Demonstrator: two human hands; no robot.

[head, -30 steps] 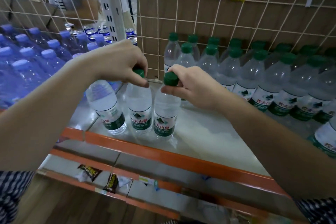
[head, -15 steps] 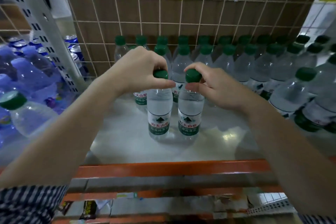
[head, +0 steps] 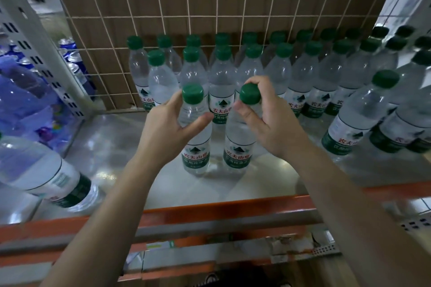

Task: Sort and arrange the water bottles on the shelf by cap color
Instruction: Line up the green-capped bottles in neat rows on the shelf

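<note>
Two clear water bottles with green caps stand side by side on the shiny shelf [head: 112, 161]. My left hand [head: 168, 128] grips the neck of the left bottle [head: 196, 154], thumb and fingers curled round it below the cap. My right hand [head: 268, 123] holds the neck of the right bottle [head: 238, 154], fingers wrapped behind its cap. Just behind them stand rows of green-capped bottles [head: 303, 70] against the wire back panel.
More green-capped bottles [head: 359, 119] crowd the right side. One bottle [head: 46, 175] stands at the left front edge. Beyond the white upright post [head: 46, 37], blue bottles [head: 25, 100] and cans [head: 70, 53] fill the neighbouring bay. An orange rail [head: 221, 209] edges the shelf front.
Both hands have carried the two bottles to the right and back toward the rows. My grips have slid from the caps down to the necks.
</note>
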